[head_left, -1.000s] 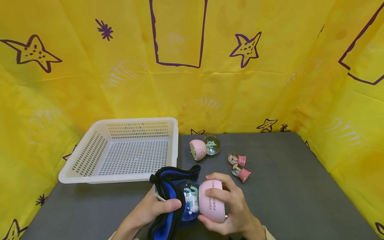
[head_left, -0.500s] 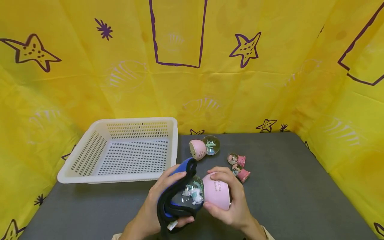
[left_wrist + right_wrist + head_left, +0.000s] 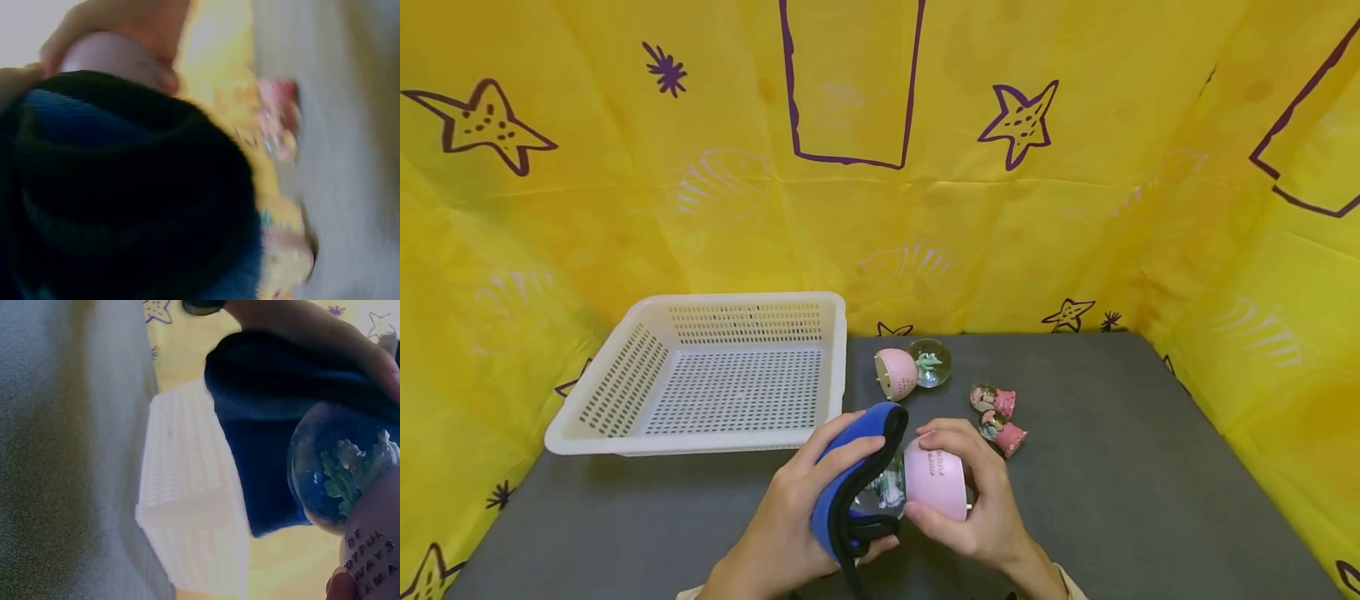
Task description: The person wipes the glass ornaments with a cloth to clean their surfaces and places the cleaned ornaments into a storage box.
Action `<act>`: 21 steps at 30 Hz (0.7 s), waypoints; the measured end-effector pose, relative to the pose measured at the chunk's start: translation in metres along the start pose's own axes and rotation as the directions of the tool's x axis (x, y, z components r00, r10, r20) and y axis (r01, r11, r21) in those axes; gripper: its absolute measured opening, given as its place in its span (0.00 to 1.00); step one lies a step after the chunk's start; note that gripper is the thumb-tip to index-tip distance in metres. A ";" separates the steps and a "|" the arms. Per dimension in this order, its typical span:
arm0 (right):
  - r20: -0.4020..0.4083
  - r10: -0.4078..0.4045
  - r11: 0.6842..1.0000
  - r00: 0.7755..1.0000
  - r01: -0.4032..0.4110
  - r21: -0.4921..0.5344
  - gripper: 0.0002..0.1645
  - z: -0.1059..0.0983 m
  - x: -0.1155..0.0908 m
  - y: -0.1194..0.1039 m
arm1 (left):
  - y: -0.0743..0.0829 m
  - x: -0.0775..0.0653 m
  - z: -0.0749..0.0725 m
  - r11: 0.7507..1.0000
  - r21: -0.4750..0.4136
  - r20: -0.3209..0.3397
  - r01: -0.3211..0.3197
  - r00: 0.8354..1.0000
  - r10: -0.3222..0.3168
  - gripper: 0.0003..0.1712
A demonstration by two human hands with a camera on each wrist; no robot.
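A snow globe with a pink lettered base (image 3: 936, 482) lies sideways between my hands; white and green figures show inside its clear ball (image 3: 331, 469). My right hand (image 3: 981, 500) grips the base, fingers over the top and thumb below. Wrapped around the ball is a blue cloth with black edging (image 3: 856, 479), which my left hand (image 3: 801, 500) holds with curled fingers. The cloth hides much of the ball in the head view. In the left wrist view, the blurred cloth (image 3: 137, 200) covers most of the globe.
A white perforated basket (image 3: 700, 446) stands on the grey table (image 3: 1112, 467) at the left. Another pink-based snow globe (image 3: 897, 374) lies on its side behind my hands. Two small pink snow globes (image 3: 1004, 402) lie to the right. Yellow patterned fabric (image 3: 1000, 250) encloses the back and sides.
My left hand has turned and shifted up with the cloth, bringing its fingers over the outside and covering more of the ball. The right hand has tilted the globe slightly and still holds its base.
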State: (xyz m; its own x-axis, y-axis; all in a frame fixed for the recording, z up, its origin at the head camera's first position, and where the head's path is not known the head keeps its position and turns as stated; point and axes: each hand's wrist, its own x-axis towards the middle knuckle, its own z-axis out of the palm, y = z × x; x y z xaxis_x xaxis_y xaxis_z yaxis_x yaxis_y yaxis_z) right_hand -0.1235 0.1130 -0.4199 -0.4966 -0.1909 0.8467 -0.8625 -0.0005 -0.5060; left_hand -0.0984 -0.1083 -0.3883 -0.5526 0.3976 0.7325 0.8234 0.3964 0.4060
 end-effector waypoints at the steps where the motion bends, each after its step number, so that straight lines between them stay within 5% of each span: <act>1: 0.011 0.002 1.000 1.000 -0.002 -0.002 0.31 0.000 -0.001 0.000 | 0.001 0.000 -0.001 0.998 -0.037 0.025 0.055 0.998 -0.054 0.47; 5: 0.048 -0.001 1.000 0.999 0.002 -0.014 0.30 0.002 -0.003 -0.001 | -0.001 -0.001 -0.007 0.955 -0.188 0.144 0.231 0.968 -0.206 0.47; 9: 0.076 -0.023 0.999 0.997 0.026 -0.040 0.29 0.002 -0.002 -0.003 | -0.007 -0.001 -0.013 0.858 -0.357 0.284 0.369 0.918 -0.277 0.44; 13: 0.097 -0.052 0.997 0.994 0.056 -0.043 0.29 0.002 0.000 -0.006 | -0.012 -0.001 -0.017 0.679 -0.507 0.436 0.531 0.838 -0.329 0.40; 16: 0.099 -0.082 0.995 0.992 0.086 -0.040 0.29 0.002 0.002 -0.007 | -0.017 -0.002 -0.018 0.495 -0.607 0.524 0.622 0.781 -0.338 0.36; 19: 0.083 -0.101 0.994 0.991 0.104 -0.033 0.29 0.002 0.004 -0.008 | -0.021 -0.006 -0.016 0.332 -0.673 0.574 0.661 0.749 -0.329 0.34; 21: 0.064 -0.101 0.994 0.993 0.102 -0.024 0.29 0.003 0.005 -0.007 | -0.022 -0.009 -0.014 0.258 -0.700 0.582 0.666 0.741 -0.334 0.34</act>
State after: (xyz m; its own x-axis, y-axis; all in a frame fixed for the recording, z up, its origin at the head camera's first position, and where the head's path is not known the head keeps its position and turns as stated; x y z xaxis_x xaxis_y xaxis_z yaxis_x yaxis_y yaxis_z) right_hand -0.1195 0.1095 -0.4129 -0.4000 -0.2524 0.8811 -0.9109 0.0031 -0.4127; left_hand -0.1098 -0.1325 -0.3957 -0.7597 0.6442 0.0891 -0.0653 -0.2120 0.9751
